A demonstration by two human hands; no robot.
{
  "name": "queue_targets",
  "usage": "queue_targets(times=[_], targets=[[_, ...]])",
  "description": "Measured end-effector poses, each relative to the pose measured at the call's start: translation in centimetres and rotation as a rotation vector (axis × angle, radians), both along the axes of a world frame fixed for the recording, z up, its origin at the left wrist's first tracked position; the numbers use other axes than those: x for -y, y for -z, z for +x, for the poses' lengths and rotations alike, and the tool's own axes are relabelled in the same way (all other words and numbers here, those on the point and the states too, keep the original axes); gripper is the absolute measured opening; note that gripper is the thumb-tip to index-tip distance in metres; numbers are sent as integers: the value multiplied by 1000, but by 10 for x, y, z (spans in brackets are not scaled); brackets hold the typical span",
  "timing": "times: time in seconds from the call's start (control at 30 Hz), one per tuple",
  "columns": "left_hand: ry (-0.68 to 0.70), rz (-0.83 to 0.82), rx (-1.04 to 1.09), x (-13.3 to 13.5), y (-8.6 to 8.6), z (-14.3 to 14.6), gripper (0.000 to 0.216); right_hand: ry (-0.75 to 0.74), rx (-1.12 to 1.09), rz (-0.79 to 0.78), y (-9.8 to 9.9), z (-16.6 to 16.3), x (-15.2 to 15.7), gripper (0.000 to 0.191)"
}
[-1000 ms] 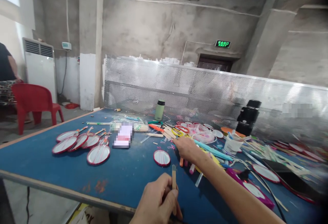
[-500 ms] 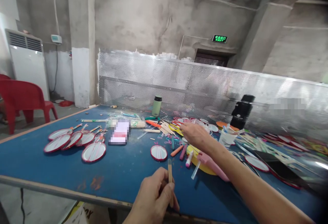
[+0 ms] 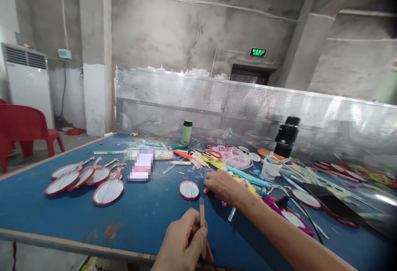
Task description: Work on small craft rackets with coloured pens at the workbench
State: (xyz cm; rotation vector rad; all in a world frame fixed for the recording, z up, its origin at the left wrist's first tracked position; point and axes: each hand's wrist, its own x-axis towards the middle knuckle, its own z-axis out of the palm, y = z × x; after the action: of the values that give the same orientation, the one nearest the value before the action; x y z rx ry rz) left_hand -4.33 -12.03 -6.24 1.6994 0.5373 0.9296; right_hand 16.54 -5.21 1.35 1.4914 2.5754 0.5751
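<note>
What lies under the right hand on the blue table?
Under the right hand an orange marker tip sticks out by the fingertips, and a pink piece shows below the wrist. The palm covers the rest; their number cannot be told.

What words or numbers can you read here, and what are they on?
"EXIT": on the green sign above the dark doorway; the smaller line over it is too small to read.
Flat thing on the blue table: blurred out, unreadable.
Patch on the perforated metal panel: blurred out, unreadable.
Wooden stick in the left hand: no writing shows.
</note>
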Motion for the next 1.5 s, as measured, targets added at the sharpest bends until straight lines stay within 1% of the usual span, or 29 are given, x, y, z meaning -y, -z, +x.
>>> queue_targets(times=[0.13, 0.23, 0.3, 0.37, 0.43, 0.47, 0.5, 0.53, 0.57, 0.6, 0.67, 0.73, 0.8, 0.87, 0.9, 0.97, 1.03, 1.1, 1.17, 1.23, 1.4, 1.5], targets=[[-4, 8, -11, 0, -1, 0, 33, -73, -59, -31, 0, 1, -7, 15], [-2, -4, -7, -1, 0, 0, 34, -126, -151, -17, 3, 0, -8, 17], [-4, 8, -7, -2, 0, 1, 35, -146, -248, 24, 2, 2, -1, 16], [-3, 19, -2, -2, 1, 1, 37, -140, -371, 85, -1, 5, 12, 11], [-9, 16, 2, -1, 1, 1, 38, -96, -511, 159, -6, 9, 31, 17], [-18, 10, 1, 0, 0, 1, 37, -74, -629, 201, -8, 10, 41, 20], [-32, 6, -3, 1, 0, 1, 36, -74, -959, 227, -9, 11, 52, 20], [-49, 3, -12, 2, 0, 1, 34, -101, -1261, 213, -9, 11, 62, 21], [-63, 8, -23, 3, -1, 1, 33, -129, -1503, 182, -7, 10, 72, 25], [-75, 18, -36, 3, -1, 2, 31, -130, -1687, 153, -4, 7, 80, 29], [-79, 41, -65, 3, -2, 2, 28, -128, -1959, 219, 7, -1, 94, 30], [-59, 38, -81, 2, -4, 3, 26, -135, -2092, 337, 19, -13, 102, 28], [-27, 2, -61, 1, -7, 4, 25, -167, -2134, 431, 31, -27, 105, 26], [-21, -34, -24, 1, -10, 5, 26, -219, -2113, 486, 39, -40, 106, 23], [-26, -66, -25, 1, -11, 6, 26, -228, -2072, 531, 42, -45, 105, 22], [-40, -95, -6, 2, -13, 6, 25, -192, -1946, 626, 46, -52, 105, 20], [-64, -46, -17, 4, -16, 6, 22, -152, -1835, 697, 48, -53, 105, 19], [-105, -14, -39, 5, -19, 4, 19, -180, -1832, 725, 49, -53, 105, 18], [-142, -4, -49, 6, -21, 3, 22, -164, -1816, 717, 50, -52, 105, 19], [-135, -8, -60, 7, -22, 2, 22, -139, -1749, 701, 53, -53, 106, 20], [-154, 57, -83, 9, -18, 0, 24, -69, -1581, 767, 61, -57, 109, 15], [-173, 96, -95, 10, -15, -1, 24, -91, -1488, 768, 60, -58, 111, 12]])
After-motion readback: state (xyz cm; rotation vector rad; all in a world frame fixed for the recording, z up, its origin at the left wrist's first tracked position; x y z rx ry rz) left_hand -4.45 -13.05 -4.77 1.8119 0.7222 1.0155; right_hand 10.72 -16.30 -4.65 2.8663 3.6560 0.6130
